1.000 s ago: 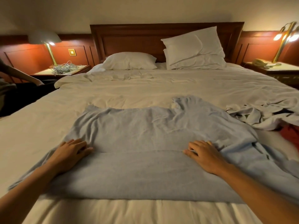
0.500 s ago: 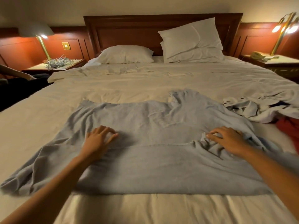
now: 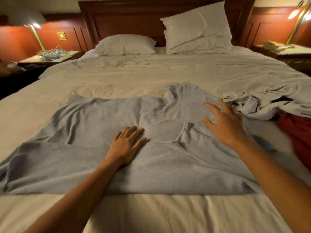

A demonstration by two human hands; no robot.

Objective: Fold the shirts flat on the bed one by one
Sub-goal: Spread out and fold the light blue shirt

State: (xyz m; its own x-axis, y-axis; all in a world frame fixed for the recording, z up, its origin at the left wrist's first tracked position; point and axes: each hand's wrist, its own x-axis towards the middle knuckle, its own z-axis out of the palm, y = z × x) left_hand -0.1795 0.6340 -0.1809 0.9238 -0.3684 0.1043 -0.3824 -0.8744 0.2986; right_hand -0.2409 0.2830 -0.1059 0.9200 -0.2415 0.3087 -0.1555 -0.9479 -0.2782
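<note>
Light blue shirt lies spread across the near half of the bed, wrinkled. Its near edge is straight, a crease line runs across the middle, and fabric trails off to the near left.

Left hand: palm down on the shirt's centre at the crease, fingers straight and close together.

Right hand: fingers spread, over the shirt's far right part. It's motion-blurred, so I can't tell if it touches the cloth.

Just right of the shirt is a crumpled white garment, with a red garment beside it at the bed's right edge.

At the head end, two white pillows sit against a wooden headboard.

Left bedside tabletop has a tangle of cables and a brass lamp. The right bedside tabletop has a telephone.
</note>
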